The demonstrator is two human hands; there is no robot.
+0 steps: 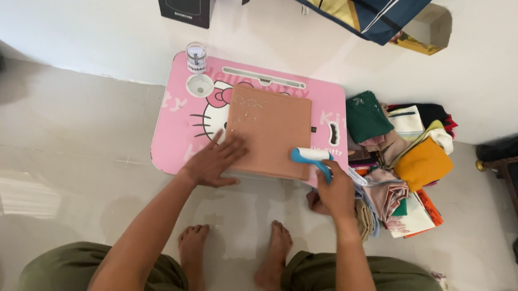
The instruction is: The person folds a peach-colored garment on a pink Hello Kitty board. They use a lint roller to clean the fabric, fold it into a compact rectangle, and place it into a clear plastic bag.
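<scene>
Nearest the camera, two bare feet [236, 250] rest on the pale tiled floor [63, 170], between knees in olive trousers. Just beyond them, the right hand [334, 194] has its grip closed around the blue handle of a lint roller [313, 157], whose white roll lies on the near right corner of a folded tan cloth [268, 131]. To the left of that grip, the left hand [214, 161] lies flat with fingers spread wide, holding nothing, pressing down the cloth's near left corner. The cloth lies on a low pink surface [174, 129] printed with a cartoon cat. To the right of the roller grip, just beside the surface, sits a heap of folded clothes [408, 165] in green, orange, white and pink. Beyond the left hand, at the surface's far left corner, a small clear jar [196, 56] stands behind a round cup recess [200, 85]. Farther off, a dark box [185, 3] stands against the white wall, and a blue and yellow bag [360, 9] hangs to its right.
</scene>
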